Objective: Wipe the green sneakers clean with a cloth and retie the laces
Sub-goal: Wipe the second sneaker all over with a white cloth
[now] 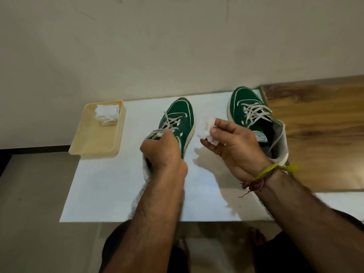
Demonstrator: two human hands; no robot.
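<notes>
Two green sneakers with pale laces are in view. The left sneaker (180, 115) points away from me, and my left hand (162, 152) grips it at the tongue and collar, hiding its heel. My right hand (234, 144) holds a crumpled white cloth (206, 128) between thumb and fingers, just right of that sneaker's sole edge and apart from it. The right sneaker (248, 109) stands on the white table (110, 184) at the back right, its laces loose and its opening facing me.
A cream tray (92, 140) at the table's back left holds a stack of folded white cloths (107, 114). A wooden surface (323, 123) adjoins the table on the right. A pale wall rises behind. My knees show below the front edge.
</notes>
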